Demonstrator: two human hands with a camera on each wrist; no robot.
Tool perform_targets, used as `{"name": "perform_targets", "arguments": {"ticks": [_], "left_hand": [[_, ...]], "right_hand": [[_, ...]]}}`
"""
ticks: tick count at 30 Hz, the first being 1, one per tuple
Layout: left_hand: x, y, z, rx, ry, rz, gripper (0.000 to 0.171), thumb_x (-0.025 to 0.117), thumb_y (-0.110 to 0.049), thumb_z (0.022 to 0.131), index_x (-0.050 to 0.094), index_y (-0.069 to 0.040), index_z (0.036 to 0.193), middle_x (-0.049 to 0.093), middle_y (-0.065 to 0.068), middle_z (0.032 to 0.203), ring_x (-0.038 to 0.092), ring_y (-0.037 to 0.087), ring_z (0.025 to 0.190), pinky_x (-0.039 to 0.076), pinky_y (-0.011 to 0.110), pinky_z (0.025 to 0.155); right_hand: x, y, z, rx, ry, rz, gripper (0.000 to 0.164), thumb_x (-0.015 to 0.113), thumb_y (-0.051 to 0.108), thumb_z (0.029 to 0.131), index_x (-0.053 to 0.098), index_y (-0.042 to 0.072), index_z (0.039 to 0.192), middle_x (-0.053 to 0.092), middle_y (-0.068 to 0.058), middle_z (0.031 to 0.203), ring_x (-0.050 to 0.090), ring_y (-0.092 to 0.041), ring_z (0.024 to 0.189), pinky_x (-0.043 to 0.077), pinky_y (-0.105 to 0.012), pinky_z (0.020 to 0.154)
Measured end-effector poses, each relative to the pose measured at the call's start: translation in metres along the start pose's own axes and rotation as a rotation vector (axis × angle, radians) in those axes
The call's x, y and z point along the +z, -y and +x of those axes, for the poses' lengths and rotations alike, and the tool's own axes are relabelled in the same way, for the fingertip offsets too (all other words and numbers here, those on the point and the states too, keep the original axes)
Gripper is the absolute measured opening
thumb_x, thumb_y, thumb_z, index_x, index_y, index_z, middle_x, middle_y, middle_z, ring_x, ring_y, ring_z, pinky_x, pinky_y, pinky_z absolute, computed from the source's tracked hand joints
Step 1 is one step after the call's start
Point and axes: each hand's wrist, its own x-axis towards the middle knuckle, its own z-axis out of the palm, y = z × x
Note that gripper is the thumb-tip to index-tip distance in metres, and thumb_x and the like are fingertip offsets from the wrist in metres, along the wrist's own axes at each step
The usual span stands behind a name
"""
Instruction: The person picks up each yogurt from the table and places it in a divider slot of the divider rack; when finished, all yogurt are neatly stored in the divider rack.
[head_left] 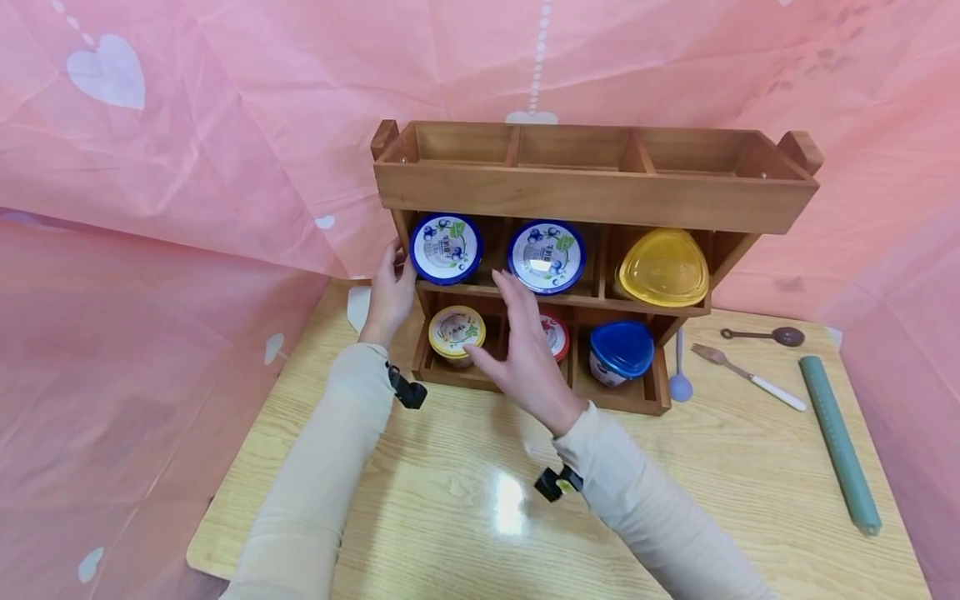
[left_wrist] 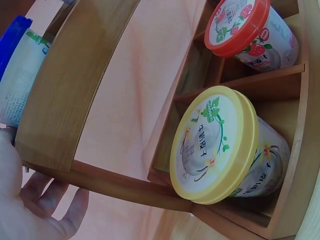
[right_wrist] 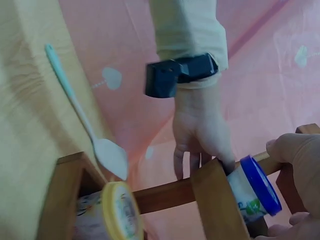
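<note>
A wooden rack (head_left: 592,192) stands on the table. My left hand (head_left: 393,296) grips its left side board, fingers curled behind the board (left_wrist: 75,90), thumb beside a blue-lidded tub (head_left: 446,248) on the middle tier. In front of the rack my right hand (head_left: 528,362) hovers with fingers extended, holding nothing. Its fingertips are near a second blue-lidded tub (head_left: 546,257); a yellow-lidded container (head_left: 663,268) sits to the right. On the bottom tier are a yellow-lidded tub (left_wrist: 215,145), a red-lidded tub (left_wrist: 252,35) partly hidden by my right hand in the head view, and a blue-lidded cup (head_left: 621,352).
Right of the rack lie a pale blue spoon (head_left: 680,387), a white-handled fork (head_left: 750,377), a dark brown spoon (head_left: 786,336) and a long green bar (head_left: 840,446). A white spatula (right_wrist: 110,157) lies left of the rack. Pink cloth (head_left: 225,167) hangs around the table (head_left: 450,500).
</note>
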Motion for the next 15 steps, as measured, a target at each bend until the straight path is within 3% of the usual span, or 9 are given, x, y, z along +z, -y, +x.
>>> {"name": "perform_targets", "arguments": {"ticks": [4, 9, 15], "left_hand": [[0.000, 0.000, 0.001, -0.009, 0.007, -0.003, 0.048, 0.043, -0.027, 0.106, 0.035, -0.015, 0.152, 0.048, 0.016, 0.141, 0.048, 0.028, 0.130, 0.043, 0.038, 0.111], [0.000, -0.001, 0.002, -0.005, 0.006, -0.015, 0.048, 0.043, -0.027, 0.106, 0.034, -0.014, 0.152, 0.047, 0.016, 0.143, 0.047, 0.027, 0.131, 0.043, 0.038, 0.111], [-0.001, -0.003, 0.003, 0.007, 0.006, -0.020, 0.048, 0.043, -0.025, 0.106, 0.034, -0.013, 0.152, 0.047, 0.016, 0.142, 0.047, 0.027, 0.130, 0.043, 0.038, 0.111]], "right_hand": [[-0.009, -0.011, -0.024, 0.007, -0.009, 0.009, 0.093, 0.079, 0.021, 0.085, 0.020, 0.016, 0.156, 0.025, -0.010, 0.159, 0.028, -0.026, 0.145, 0.033, -0.051, 0.117], [-0.018, -0.030, -0.050, 0.073, -0.014, 0.020, 0.090, 0.079, 0.019, 0.085, 0.024, 0.019, 0.156, 0.031, -0.011, 0.156, 0.037, -0.029, 0.139, 0.039, -0.053, 0.112], [-0.026, -0.054, -0.077, 0.152, 0.008, -0.006, 0.083, 0.077, 0.018, 0.087, 0.028, 0.013, 0.154, 0.035, -0.013, 0.154, 0.040, -0.031, 0.137, 0.043, -0.053, 0.108]]}}
